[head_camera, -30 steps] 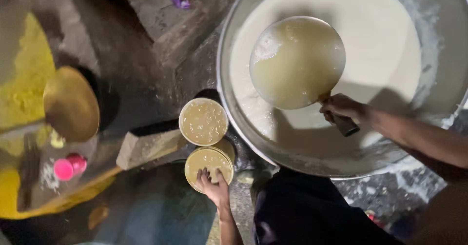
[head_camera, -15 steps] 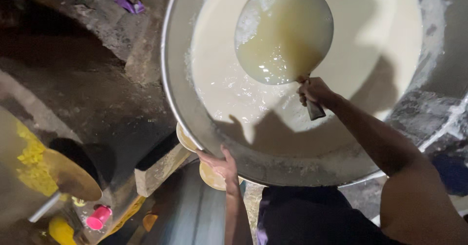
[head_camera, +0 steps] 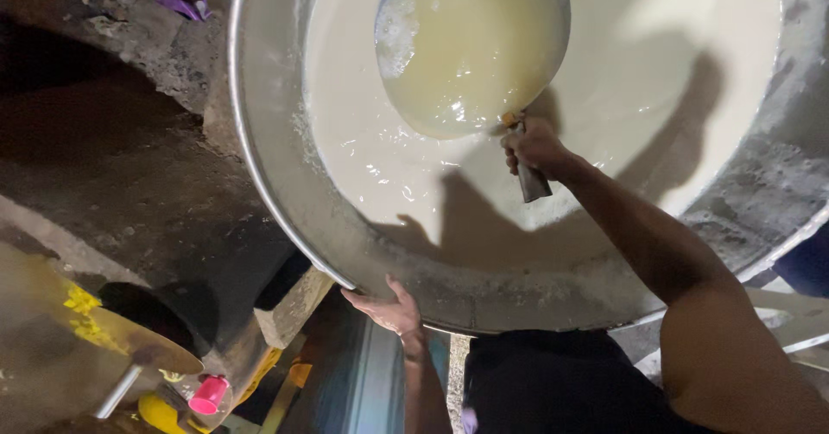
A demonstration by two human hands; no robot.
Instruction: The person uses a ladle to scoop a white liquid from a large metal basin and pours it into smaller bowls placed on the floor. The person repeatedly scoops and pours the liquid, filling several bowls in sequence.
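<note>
Right hand (head_camera: 534, 147) clamped on the short dark handle (head_camera: 532, 182) of a big round ladle (head_camera: 473, 47), bowl brimming with pale yellowish liquid, froth at one edge. Held out over the milky white pool inside the huge metal pan (head_camera: 285, 218), level for now. Left hand (head_camera: 387, 307) down at the near rim, fingers spread and pressed flat against the metal, not closed round anything.

Plenty to go wrong. Filled right up to the lip, so the slightest tilt of the wrist likely sends liquid over the edge, back into the pool with a splash, or onto the forearm. Grip set on a short stub of handle close to the bowl, so probably a lot of weight hanging off very little leverage; a slip there and the whole load drops. Crusted residue along the rim under the left hand, possibly slick, and perhaps hot if the pan sits over a fire. Cannot tell from here.

Off to the lower left, a pink cup (head_camera: 208, 394) and a brass-coloured dish (head_camera: 129, 339) on the dark surface, well clear of any spill.
</note>
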